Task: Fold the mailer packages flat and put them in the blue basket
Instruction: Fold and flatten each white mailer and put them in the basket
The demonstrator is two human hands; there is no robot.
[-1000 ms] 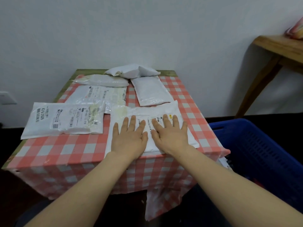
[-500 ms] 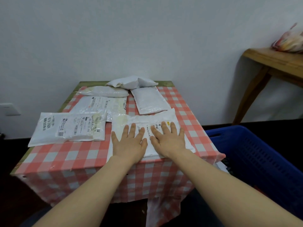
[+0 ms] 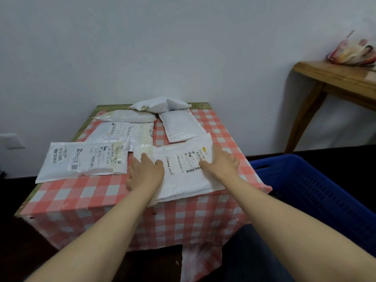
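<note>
A white mailer package (image 3: 183, 176) with a printed label lies flat at the near right of the small table. My left hand (image 3: 145, 173) presses flat on its left part, and my right hand (image 3: 220, 162) presses flat on its right part, fingers spread. Several more white mailers lie behind: a labelled one (image 3: 83, 160) at the left, another labelled one (image 3: 124, 132), a plain one (image 3: 179, 126), and two puffy ones (image 3: 126, 117), (image 3: 160, 104) at the back. The blue basket (image 3: 317, 192) stands on the floor to the right of the table.
The table wears a red-and-white checked cloth (image 3: 81, 194) and stands against a white wall. A wooden side table (image 3: 333, 78) at the far right carries a plastic bag (image 3: 354, 51). A wall socket (image 3: 11, 141) is at the left.
My two hands were side by side in the middle of the mailer and have slid apart, left hand leftward and right hand rightward, smoothing it. The view has tilted up a little.
</note>
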